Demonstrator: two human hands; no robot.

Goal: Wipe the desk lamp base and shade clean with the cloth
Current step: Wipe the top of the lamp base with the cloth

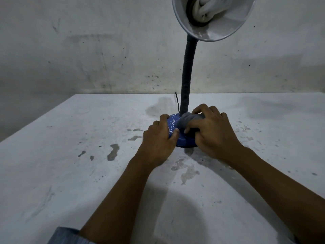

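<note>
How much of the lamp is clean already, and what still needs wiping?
Nothing looks finished yet. The blue base still has white specks on the part that shows. Right now the right hand grips the grey cloth against the top of the base, while the left hand holds the base's edge steady. The shade up top is untouched and looks dusty inside, so it is still to do.

Head-worn view, forward and downward, close over the table [70, 173].
</note>
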